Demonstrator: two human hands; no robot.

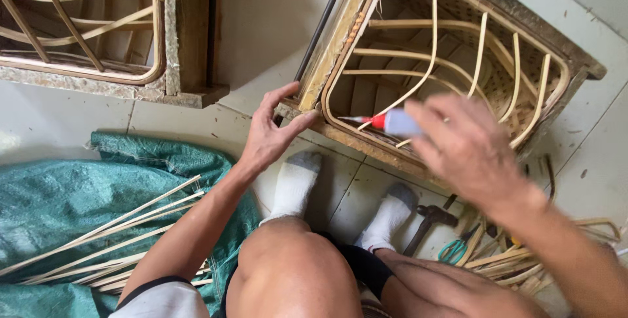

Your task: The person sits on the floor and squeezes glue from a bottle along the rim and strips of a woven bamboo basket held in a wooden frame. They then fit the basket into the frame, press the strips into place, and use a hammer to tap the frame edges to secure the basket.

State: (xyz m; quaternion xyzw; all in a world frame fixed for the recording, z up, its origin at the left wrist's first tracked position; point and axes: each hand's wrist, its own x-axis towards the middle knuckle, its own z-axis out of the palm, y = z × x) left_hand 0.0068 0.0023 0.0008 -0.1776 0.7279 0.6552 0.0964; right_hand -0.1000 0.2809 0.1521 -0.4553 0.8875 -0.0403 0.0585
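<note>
My left hand rests with thumb and fingers on the near corner of a worn wooden frame filled with bent rattan strips. In my right hand, blurred with motion, is a small glue tube with a red nozzle and a thin tip. The tip points left at the rattan border along the frame's near edge. My knees and feet in white socks are below the frame.
A second rattan-filled frame lies at the top left. Several thin cane strips lie on a green woven sack at the left. A hammer, green-handled scissors and cane offcuts lie on the tiled floor at the right.
</note>
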